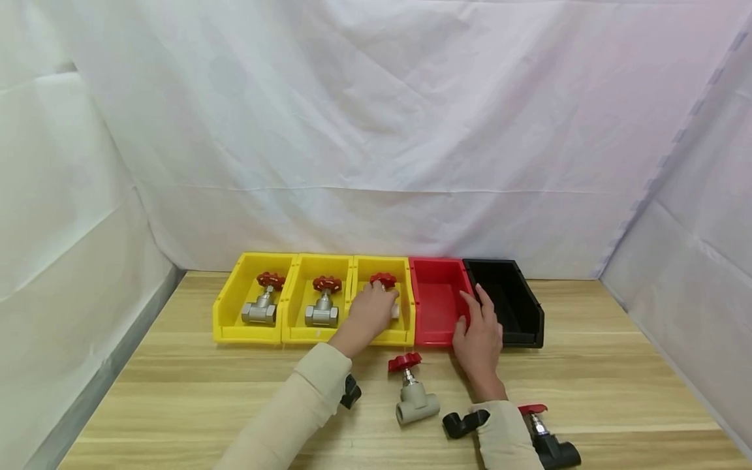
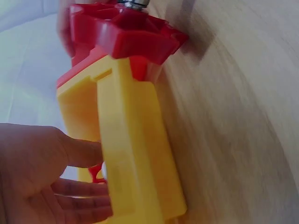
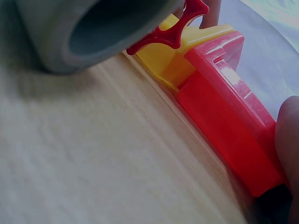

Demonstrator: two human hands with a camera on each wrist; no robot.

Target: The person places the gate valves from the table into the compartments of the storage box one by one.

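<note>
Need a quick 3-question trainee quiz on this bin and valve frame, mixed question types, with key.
1. True or false: the red bin has a valve inside it.
2. Multiple choice: the left hand is in which bin? A) leftmost yellow bin B) third yellow bin C) black bin
3. Fill in: the right hand rests at the front where the red bin meets the ____ bin.

Key:
1. False; the red bin shows only its bare floor.
2. B; the hand covers the body of the valve there.
3. Black. The grey valve with its red handwheel stands on the table, in front of the bins.
</note>
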